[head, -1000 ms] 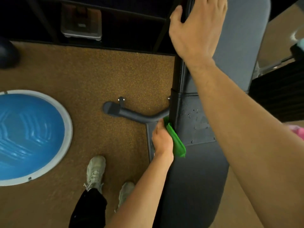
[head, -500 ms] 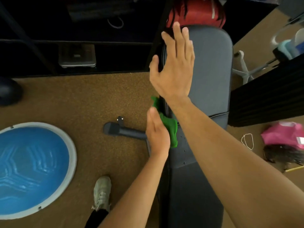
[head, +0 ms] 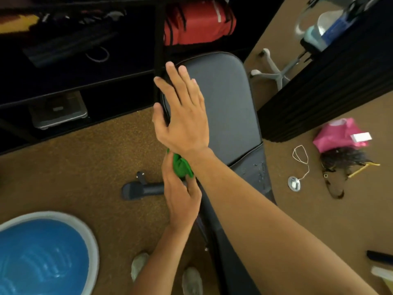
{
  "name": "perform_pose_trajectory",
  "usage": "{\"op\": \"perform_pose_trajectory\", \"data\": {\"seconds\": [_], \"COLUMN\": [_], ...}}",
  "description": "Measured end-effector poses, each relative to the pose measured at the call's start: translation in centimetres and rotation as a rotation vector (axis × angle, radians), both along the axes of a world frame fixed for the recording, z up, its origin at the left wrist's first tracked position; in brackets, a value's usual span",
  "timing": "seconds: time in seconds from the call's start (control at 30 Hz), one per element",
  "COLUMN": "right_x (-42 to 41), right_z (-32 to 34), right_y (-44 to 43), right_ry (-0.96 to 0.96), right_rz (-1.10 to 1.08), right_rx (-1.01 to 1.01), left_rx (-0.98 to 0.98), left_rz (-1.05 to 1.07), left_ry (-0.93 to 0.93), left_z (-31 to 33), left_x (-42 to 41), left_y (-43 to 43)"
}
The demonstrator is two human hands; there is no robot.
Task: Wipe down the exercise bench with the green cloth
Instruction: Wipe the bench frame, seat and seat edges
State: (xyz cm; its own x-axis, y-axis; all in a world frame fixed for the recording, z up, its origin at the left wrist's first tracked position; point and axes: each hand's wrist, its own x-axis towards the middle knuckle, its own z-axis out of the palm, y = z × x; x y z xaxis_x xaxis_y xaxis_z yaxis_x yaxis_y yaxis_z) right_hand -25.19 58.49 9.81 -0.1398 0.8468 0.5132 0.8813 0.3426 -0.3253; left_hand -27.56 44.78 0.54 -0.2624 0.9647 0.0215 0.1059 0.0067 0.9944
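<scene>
The dark grey padded exercise bench (head: 229,107) runs from the upper middle down towards me. My right hand (head: 182,116) lies flat on the left edge of its backrest, fingers spread, thumb wrapped over the side. My left hand (head: 180,196) is closed on the bunched green cloth (head: 180,165), pressed against the bench's left side just below my right wrist. Part of the cloth is hidden under my right forearm. Water droplets dot the bench seat (head: 258,169) near the pad gap.
A blue balance dome (head: 42,256) lies at lower left on the brown floor. The bench foot bar (head: 140,190) juts left. Black shelving (head: 74,81) with a scale and a red bag (head: 197,20) stands behind. A pink bag (head: 338,135), cord and chair base lie right.
My left hand has slid the green cloth further up the bench's left side, towards the backrest. The view has tilted up, and my right hand stays on the backrest edge.
</scene>
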Motion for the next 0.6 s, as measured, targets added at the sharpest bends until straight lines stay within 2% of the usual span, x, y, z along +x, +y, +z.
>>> {"op": "perform_pose_trajectory", "data": {"seconds": [0.1, 0.23, 0.33, 0.43, 0.6], "right_x": [0.0, 0.2, 0.4, 1.6, 10.4], "right_z": [0.0, -0.1, 0.6, 2.1, 1.0], "right_y": [0.0, -0.2, -0.1, -1.2, -6.8], "right_ry": [0.022, 0.023, 0.041, 0.159, 0.282], "right_rz": [0.011, 0.012, 0.056, 0.074, -0.284], "right_rx": [-0.013, -0.043, -0.084, -0.141, -0.257], "left_rx": [0.030, 0.185, 0.294, 0.438, 0.609], "left_rz": [0.003, -0.070, -0.261, -0.511, -0.885], "left_ry": [0.142, 0.493, 0.746, 0.892, 1.166], "left_z": [0.8, 0.6, -0.2, -0.5, 0.6], "left_x": [-1.5, -2.7, -3.5, -4.9, -5.4], "left_y": [-0.4, -3.0, -4.5, -4.7, -1.6]}}
